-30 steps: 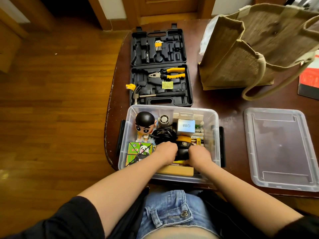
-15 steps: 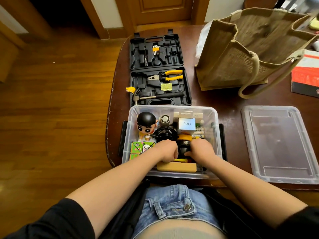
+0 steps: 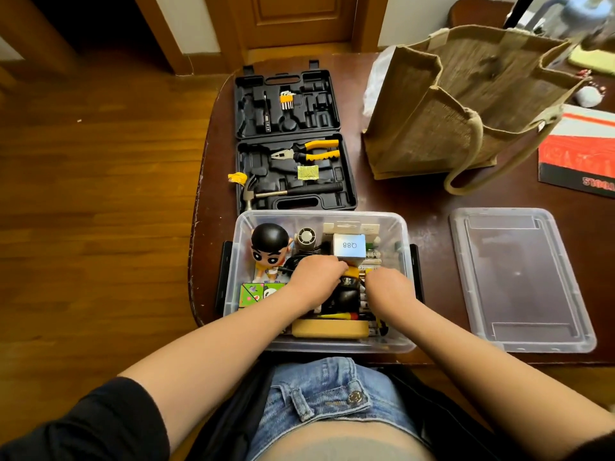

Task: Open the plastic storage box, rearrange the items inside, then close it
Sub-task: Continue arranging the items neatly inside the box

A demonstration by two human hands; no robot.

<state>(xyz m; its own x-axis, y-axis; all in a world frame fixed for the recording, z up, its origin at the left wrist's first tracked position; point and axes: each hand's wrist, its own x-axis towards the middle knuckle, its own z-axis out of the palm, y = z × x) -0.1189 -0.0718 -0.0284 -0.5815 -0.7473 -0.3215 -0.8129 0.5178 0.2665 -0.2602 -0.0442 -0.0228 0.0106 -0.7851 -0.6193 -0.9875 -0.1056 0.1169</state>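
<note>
Both hands reach down into the open storage box (image 3: pixel 404 227) at the table's near edge: the left hand (image 3: pixel 316 277) curls over a yellow-and-black item (image 3: pixel 349 277), while the right hand (image 3: pixel 387 287) is knuckles-up, its grip hidden. A figurine (image 3: pixel 269 247) and white carton (image 3: pixel 349 246) crowd the far side. The lid (image 3: pixel 519 277) lies right; a toolcase (image 3: pixel 289 141) sits beyond.

Both hands have moved farther into the box: left hand (image 3: pixel 316 277) over the black cable, right hand (image 3: pixel 386 287) alongside.
</note>
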